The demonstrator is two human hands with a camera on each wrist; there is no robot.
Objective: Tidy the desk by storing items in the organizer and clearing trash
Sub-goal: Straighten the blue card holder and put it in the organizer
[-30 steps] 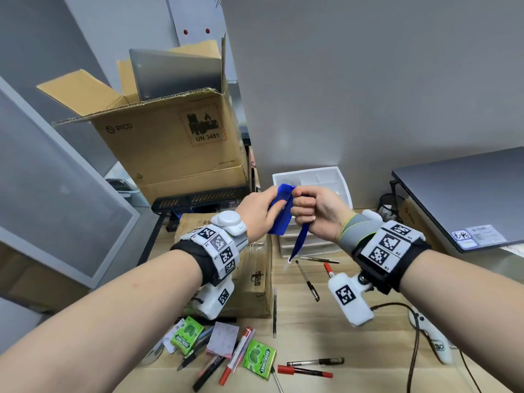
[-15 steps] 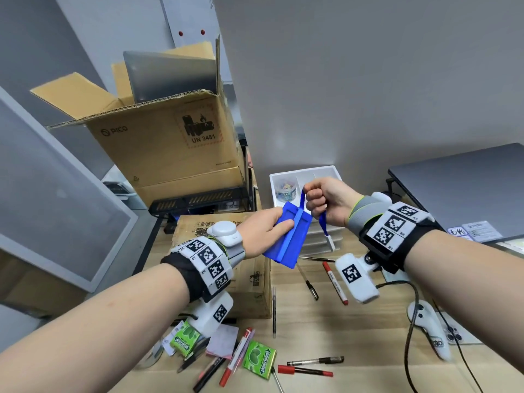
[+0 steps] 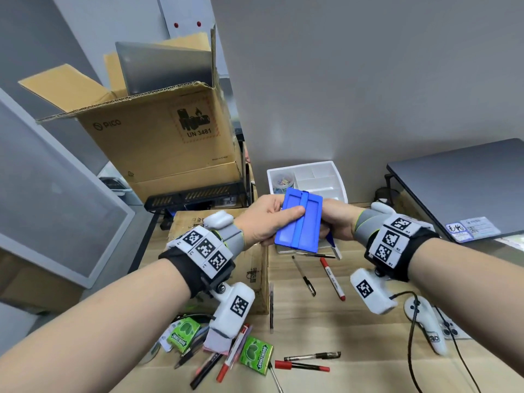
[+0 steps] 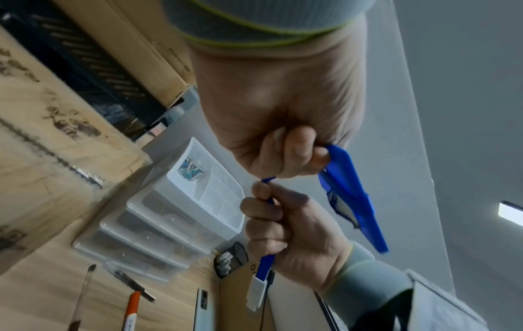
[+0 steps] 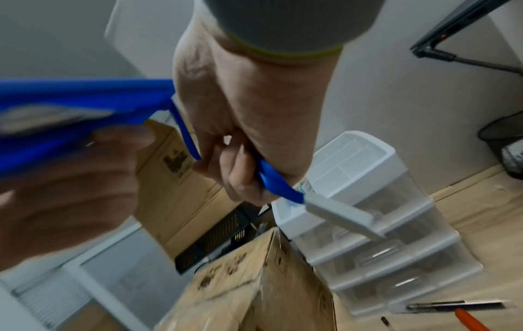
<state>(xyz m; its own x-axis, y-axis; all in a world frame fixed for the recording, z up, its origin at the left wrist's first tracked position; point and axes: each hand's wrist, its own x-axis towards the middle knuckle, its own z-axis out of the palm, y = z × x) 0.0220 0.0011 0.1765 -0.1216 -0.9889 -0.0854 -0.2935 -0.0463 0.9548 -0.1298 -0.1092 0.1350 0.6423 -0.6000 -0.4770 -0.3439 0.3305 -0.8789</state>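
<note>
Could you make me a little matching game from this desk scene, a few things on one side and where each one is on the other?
Things:
1. blue badge holder
2. blue strap
3. green gum pack
4. white organizer

Places:
A. lying on the desk among pens, near the front edge
B. standing at the back of the desk by the wall
C. gripped in the right hand
D. held up by the left hand

Pairs: 1-D, 2-C, 3-A, 4-B
</note>
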